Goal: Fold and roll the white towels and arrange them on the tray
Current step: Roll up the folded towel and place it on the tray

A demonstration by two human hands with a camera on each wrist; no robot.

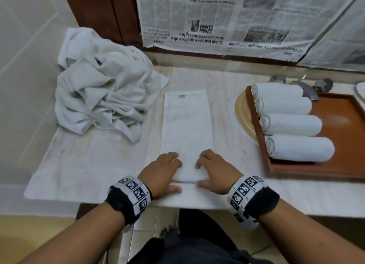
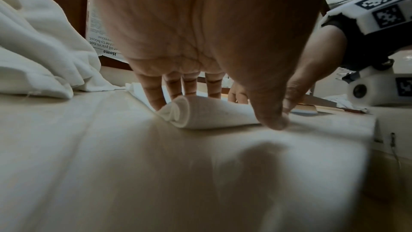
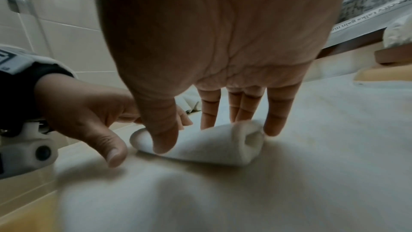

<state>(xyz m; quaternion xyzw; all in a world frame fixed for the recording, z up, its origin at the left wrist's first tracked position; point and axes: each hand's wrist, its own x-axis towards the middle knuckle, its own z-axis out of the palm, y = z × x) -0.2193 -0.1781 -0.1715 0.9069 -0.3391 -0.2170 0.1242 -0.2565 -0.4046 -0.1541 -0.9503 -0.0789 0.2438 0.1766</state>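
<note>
A white towel (image 1: 186,125) folded into a long strip lies lengthwise on the cloth-covered counter. Its near end is rolled into a short roll (image 2: 211,114) (image 3: 211,145). My left hand (image 1: 173,175) holds the left end of the roll, fingers over its far side and thumb behind it. My right hand (image 1: 203,174) holds the right end the same way. The brown wooden tray (image 1: 343,125) stands to the right with several rolled white towels (image 1: 292,123) lined along its left side.
A heap of crumpled white towels (image 1: 102,90) sits at the back left. A yellowish plate (image 1: 244,115) lies under the tray's left edge, and a metal tap (image 1: 304,86) stands behind it. Newspaper (image 1: 227,17) covers the wall. The counter's front edge (image 1: 177,206) is just below my wrists.
</note>
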